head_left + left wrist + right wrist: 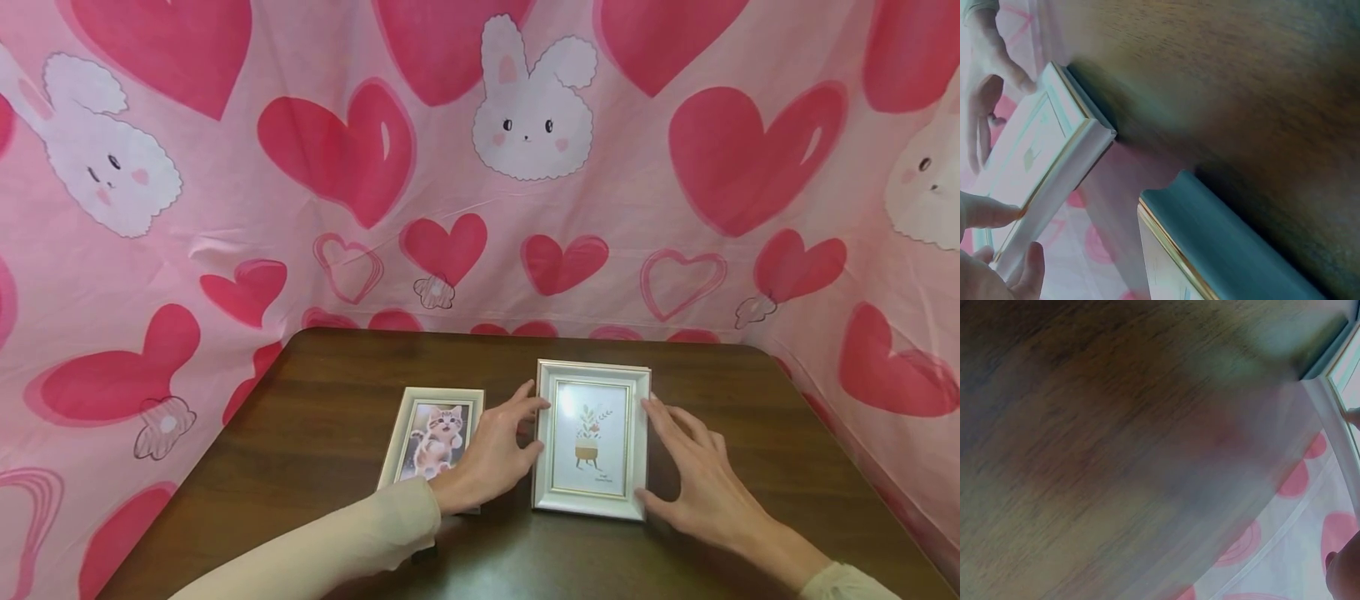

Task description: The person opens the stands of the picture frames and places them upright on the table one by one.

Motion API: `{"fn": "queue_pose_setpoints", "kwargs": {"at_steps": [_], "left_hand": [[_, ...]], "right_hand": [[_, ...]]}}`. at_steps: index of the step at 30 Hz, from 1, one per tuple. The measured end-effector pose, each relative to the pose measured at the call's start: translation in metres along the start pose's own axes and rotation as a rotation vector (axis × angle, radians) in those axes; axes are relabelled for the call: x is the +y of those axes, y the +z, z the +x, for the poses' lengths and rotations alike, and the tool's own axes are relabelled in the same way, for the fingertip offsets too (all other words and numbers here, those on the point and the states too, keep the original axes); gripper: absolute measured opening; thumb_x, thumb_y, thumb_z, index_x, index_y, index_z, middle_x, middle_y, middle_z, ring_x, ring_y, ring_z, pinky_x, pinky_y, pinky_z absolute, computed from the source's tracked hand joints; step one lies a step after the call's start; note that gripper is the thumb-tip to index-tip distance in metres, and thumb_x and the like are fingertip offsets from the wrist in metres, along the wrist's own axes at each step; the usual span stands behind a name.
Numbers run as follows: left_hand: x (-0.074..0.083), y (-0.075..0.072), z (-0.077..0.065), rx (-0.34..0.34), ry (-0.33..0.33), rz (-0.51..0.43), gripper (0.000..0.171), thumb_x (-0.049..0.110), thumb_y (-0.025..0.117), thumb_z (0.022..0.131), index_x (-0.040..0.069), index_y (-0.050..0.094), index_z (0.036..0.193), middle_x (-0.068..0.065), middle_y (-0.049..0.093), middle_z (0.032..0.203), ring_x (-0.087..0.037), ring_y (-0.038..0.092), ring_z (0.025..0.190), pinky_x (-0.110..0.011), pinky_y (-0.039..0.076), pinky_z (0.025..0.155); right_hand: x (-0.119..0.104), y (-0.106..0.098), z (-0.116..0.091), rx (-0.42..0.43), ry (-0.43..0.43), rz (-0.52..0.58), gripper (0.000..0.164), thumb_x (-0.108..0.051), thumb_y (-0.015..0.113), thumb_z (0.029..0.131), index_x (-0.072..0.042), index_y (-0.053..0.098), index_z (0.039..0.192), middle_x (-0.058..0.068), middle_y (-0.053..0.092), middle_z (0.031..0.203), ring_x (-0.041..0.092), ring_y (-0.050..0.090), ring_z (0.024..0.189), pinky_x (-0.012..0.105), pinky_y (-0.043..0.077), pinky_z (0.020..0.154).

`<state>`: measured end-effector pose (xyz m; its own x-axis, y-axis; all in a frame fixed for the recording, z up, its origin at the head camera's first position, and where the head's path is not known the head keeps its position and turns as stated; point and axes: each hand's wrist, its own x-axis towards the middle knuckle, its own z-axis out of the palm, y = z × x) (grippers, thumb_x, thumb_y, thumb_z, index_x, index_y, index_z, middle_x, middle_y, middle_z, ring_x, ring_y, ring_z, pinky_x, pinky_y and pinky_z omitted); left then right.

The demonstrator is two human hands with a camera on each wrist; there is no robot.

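Observation:
A white picture frame [640, 442] with a gold inner line and a potted-plant print stands on the table, facing the head camera. My left hand [498, 442] holds its left edge, fingers higher up and thumb lower. On the opposite edge, my right hand [697, 479] holds it with fingertips and thumb. The left wrist view shows a left finger [991, 211] against the frame's edge, with the right hand [988, 87] across from it. Left of these, a second frame [399, 433] with a kitten picture is partly hidden by my left hand and sleeve.
Both frames are on a dark brown wooden table [330, 392] with rounded back corners. Pink cloth [442, 192] printed with red hearts and white rabbits hangs behind and along both sides. A small dark object [424, 552] shows below the left sleeve.

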<state>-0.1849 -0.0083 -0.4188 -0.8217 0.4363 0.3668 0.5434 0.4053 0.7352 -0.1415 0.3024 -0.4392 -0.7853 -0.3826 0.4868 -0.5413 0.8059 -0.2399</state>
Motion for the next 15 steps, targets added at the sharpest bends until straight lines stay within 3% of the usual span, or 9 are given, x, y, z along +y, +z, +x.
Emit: {"fn": "queue_pose_setpoints", "kwargs": {"at_steps": [3, 6, 9, 15], "left_hand": [[0.0006, 0.0006, 0.0012, 0.009, -0.017, -0.019, 0.048, -0.006, 0.079, 0.088, 0.006, 0.067, 0.132, -0.014, 0.054, 0.155, -0.008, 0.072, 0.089, -0.024, 0.059, 0.080], [0.0005, 0.0011, 0.0024, 0.023, -0.023, -0.026, 0.046, -0.007, 0.080, 0.086, 0.008, 0.067, 0.127, -0.011, 0.071, 0.131, -0.009, 0.071, 0.085, -0.026, 0.059, 0.078], [0.0004, 0.0010, 0.0024, 0.036, -0.030, -0.031, 0.047, -0.006, 0.082, 0.084, 0.009, 0.066, 0.125, -0.006, 0.076, 0.109, -0.010, 0.071, 0.084, -0.028, 0.059, 0.079], [0.0005, 0.0007, 0.0004, 0.064, -0.030, -0.035, 0.052, -0.007, 0.084, 0.081, 0.010, 0.064, 0.126, -0.005, 0.073, 0.108, -0.013, 0.070, 0.085, -0.029, 0.059, 0.079]], "right_hand": [[-0.0006, 0.0001, 0.0007, 0.003, 0.003, 0.005, 0.139, -0.024, 0.104, 0.054, -0.010, 0.024, 0.168, 0.019, 0.043, 0.162, 0.042, 0.037, 0.138, 0.056, 0.030, 0.093], [-0.0011, 0.0002, 0.0010, 0.006, 0.003, 0.002, 0.140, -0.023, 0.104, 0.054, -0.010, 0.023, 0.168, 0.019, 0.043, 0.162, 0.042, 0.036, 0.139, 0.057, 0.030, 0.093], [-0.0015, 0.0007, 0.0005, 0.014, 0.002, -0.004, 0.139, -0.022, 0.103, 0.054, -0.010, 0.024, 0.168, 0.019, 0.044, 0.161, 0.042, 0.036, 0.140, 0.057, 0.030, 0.093], [-0.0015, 0.0018, -0.0015, 0.040, -0.007, 0.002, 0.138, -0.020, 0.103, 0.054, -0.009, 0.025, 0.167, 0.019, 0.044, 0.161, 0.041, 0.035, 0.141, 0.059, 0.029, 0.093]]}}
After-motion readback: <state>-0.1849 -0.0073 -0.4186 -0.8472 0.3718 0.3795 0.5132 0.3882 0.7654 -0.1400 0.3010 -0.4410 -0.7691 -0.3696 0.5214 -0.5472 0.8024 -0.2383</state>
